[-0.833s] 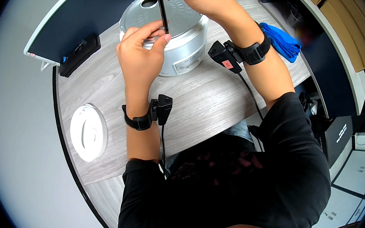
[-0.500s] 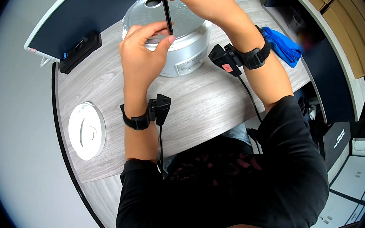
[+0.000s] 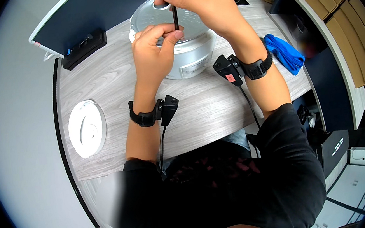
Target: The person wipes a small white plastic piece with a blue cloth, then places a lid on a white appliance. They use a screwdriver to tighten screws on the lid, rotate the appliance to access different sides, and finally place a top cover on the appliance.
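A screwdriver (image 3: pixel 175 19) with a pale handle and black shaft stands nearly upright over a round white appliance (image 3: pixel 188 63). My right hand (image 3: pixel 207 1) grips its handle from above, partly beyond the upper edge of the view. Below, my left hand (image 3: pixel 156 46) pinches around the shaft's lower end with thumb and forefinger, by the near rim of the appliance. Those fingers hide the tip and whatever it touches. The appliance's grey top plate (image 3: pixel 149 18) has a dark round hole, now partly covered by my right fingers. A label is on the appliance's side.
On the desk (image 3: pixel 101 86) at the left lies a round white cover (image 3: pixel 98 133). A black case (image 3: pixel 84 48) is beside the dark partition (image 3: pixel 98 12). A blue cloth (image 3: pixel 286 53) lies at the right, near a shelf with cardboard boxes (image 3: pixel 351 36). Cables hang from both wrist straps.
The appliance and both hands sit slightly further right in the view. My right hand and the screwdriver handle show more fully; my left fingers still surround the shaft's lower end.
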Demonstrator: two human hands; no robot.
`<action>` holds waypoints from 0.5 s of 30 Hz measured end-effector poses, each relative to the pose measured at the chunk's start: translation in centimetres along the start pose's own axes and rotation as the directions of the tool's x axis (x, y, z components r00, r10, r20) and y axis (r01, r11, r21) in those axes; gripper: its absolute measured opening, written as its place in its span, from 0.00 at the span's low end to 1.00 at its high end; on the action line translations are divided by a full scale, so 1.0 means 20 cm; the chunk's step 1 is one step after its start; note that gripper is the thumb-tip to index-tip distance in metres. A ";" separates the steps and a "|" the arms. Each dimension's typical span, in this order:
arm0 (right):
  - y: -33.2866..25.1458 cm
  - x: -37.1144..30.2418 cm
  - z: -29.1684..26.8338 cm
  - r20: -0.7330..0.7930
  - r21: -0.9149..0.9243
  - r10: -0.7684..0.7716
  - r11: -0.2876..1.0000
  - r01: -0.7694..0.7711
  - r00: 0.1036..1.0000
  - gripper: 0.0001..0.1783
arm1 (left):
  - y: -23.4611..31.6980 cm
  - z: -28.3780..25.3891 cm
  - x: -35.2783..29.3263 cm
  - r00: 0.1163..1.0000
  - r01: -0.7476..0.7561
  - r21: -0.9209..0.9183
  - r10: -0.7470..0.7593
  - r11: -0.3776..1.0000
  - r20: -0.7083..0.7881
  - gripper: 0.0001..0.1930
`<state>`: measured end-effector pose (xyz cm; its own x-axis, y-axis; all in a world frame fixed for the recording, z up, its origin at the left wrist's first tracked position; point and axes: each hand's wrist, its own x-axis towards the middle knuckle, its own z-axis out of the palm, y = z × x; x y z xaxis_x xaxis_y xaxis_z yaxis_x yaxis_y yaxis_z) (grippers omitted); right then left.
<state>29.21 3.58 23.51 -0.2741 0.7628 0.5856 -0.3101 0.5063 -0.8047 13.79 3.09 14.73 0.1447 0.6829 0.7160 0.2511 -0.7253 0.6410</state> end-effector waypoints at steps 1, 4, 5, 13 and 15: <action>-0.01 -0.02 0.00 0.006 0.050 0.022 0.999 -0.022 1.000 0.19 | 0.01 0.00 0.00 1.000 -0.012 0.011 0.012 1.000 0.009 0.04; 0.05 -0.01 -0.06 0.057 0.140 -0.010 0.990 0.002 0.998 0.20 | 0.02 -0.02 0.01 0.998 -0.014 -0.023 0.016 1.000 0.061 0.05; 0.07 0.00 -0.08 0.072 0.099 -0.024 0.995 0.017 0.997 0.20 | 0.02 -0.02 0.02 0.997 -0.009 -0.046 0.012 0.999 0.082 0.05; 0.00 -0.01 -0.01 -0.060 -0.185 -0.044 0.982 0.032 0.997 0.17 | 0.04 0.00 0.02 0.999 0.041 -0.168 -0.038 0.985 0.019 0.06; -0.01 -0.01 0.01 -0.080 -0.231 -0.052 0.972 0.032 0.995 0.18 | 0.04 0.01 0.01 0.998 0.060 -0.139 -0.063 0.988 -0.019 0.06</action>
<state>29.07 3.31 23.53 -0.1841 0.7651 0.6170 -0.0996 0.6100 -0.7861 14.24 2.68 15.37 0.1104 0.7255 0.6793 0.1236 -0.6882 0.7149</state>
